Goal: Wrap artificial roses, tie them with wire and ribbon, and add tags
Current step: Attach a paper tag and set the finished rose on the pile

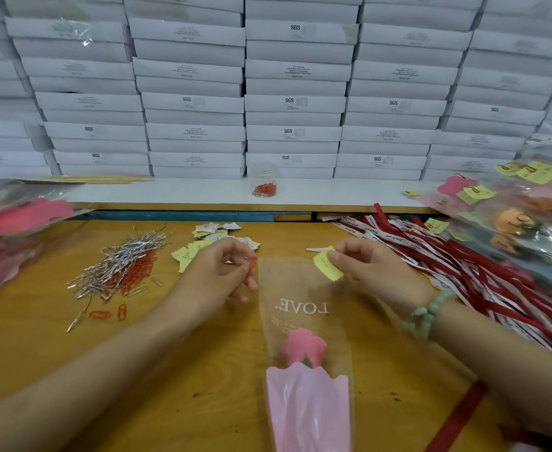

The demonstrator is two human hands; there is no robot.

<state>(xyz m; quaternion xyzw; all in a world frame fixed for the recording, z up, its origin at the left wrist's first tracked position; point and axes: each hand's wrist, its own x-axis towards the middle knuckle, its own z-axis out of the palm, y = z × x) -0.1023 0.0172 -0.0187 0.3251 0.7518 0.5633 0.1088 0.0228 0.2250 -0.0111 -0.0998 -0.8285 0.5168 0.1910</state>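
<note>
A pink artificial rose lies on the wooden table inside a clear sleeve printed "LOVE", with pink inner wrap around its stem. The sleeve's open end points away from me. My left hand pinches a red paper clip at the sleeve's top left corner. My right hand pinches a yellow tag over the top right corner. A green bead bracelet sits on that wrist.
Silver wire ties and red paper clips lie at left, loose yellow tags behind them. Red and white ribbons spread at right. Finished wrapped roses pile far right, more wrapped flowers far left. White boxes stack behind.
</note>
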